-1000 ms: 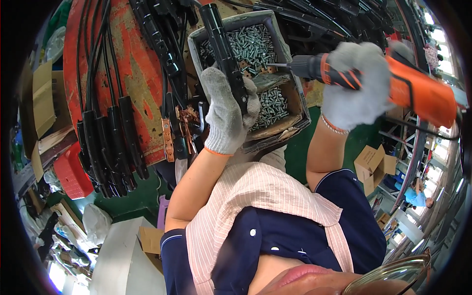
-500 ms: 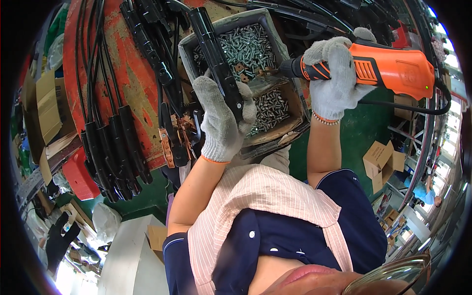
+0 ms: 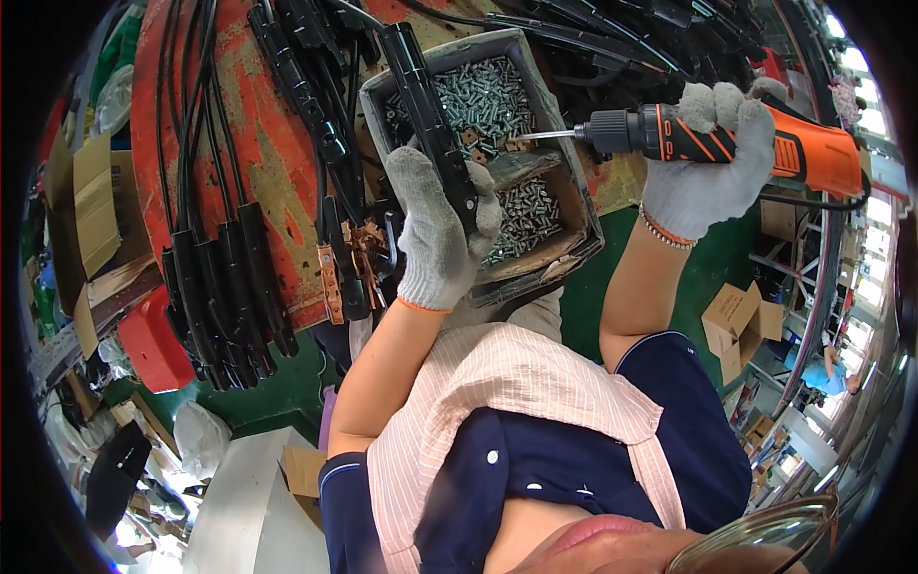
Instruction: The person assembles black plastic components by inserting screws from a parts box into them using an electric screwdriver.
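Observation:
My left hand, in a grey-white knitted glove, grips a long black tubular plastic handle, which slants up and away over the screw box. A cable runs to the handle's far end. In my gloved right hand is an orange and black electric screwdriver, fingers wrapped round its body. Its thin bit points left over the box, apart from the handle. Beneath lies the worn box, split into two compartments. Silver screws fill the far one, with a few small copper-coloured pieces; more screws are in the near one.
Black handles with cables hang over the left edge of the red worn table. Copper-coloured clamp parts lie left of my left hand. More black parts are piled behind the box. An open carton stands at the right.
My right hand has moved right with the screwdriver and turned it, so the thin bit now shows over the box. My left hand keeps its hold on the handle, shifting slightly.

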